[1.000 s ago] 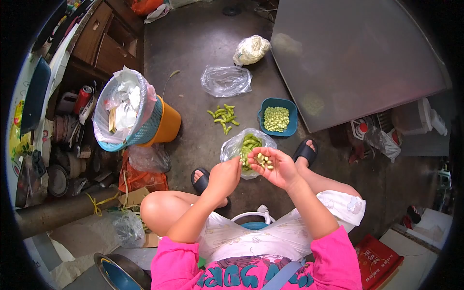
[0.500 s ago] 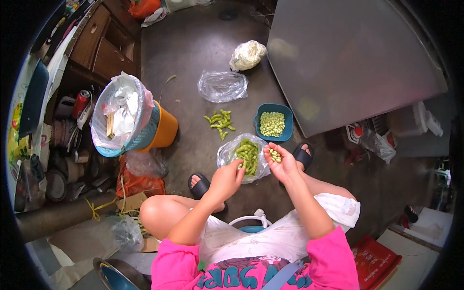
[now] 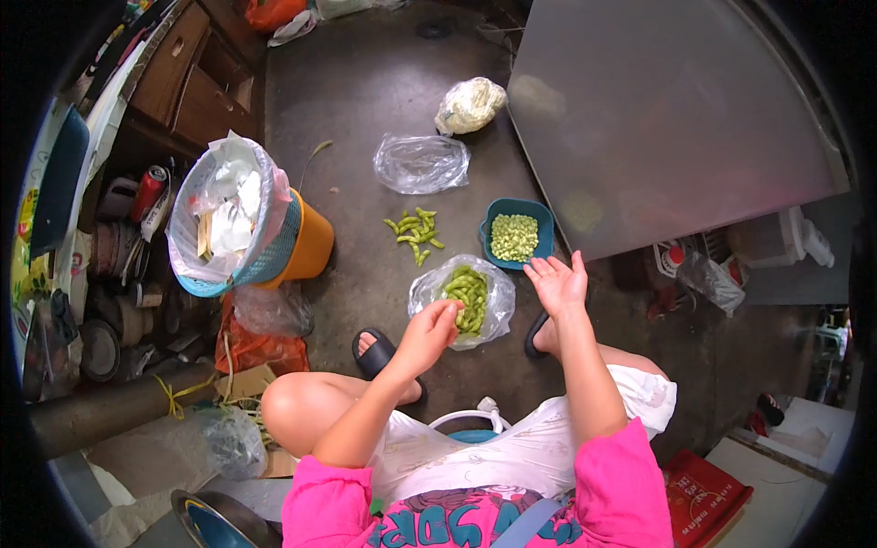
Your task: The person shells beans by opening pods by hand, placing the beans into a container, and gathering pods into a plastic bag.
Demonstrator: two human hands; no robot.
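Observation:
My right hand (image 3: 560, 290) is open, palm up with fingers spread and nothing in it, close to the near right side of a blue bowl (image 3: 489, 247). Shelled green soybeans (image 3: 514, 237) are heaped in that bowl. My left hand (image 3: 431, 331) is closed in a pinch at the left edge of a clear plastic bag (image 3: 500, 321); whatever is between its fingertips is too small to name. Green soybean pods (image 3: 470, 297) fill the bag. A small pile of pods (image 3: 417, 233) lies on the floor beyond it.
An empty-looking clear bag (image 3: 421, 164) and a knotted bag with pale contents (image 3: 470, 105) lie farther off on the floor. A lined waste bin (image 3: 187, 260) stands left beside an orange bin (image 3: 313, 239). A large grey panel (image 3: 671, 119) borders the right.
My right hand has moved right, its fingers have spread, and the beans that lay in its palm are gone from it. My left hand stays pinched by the bag.

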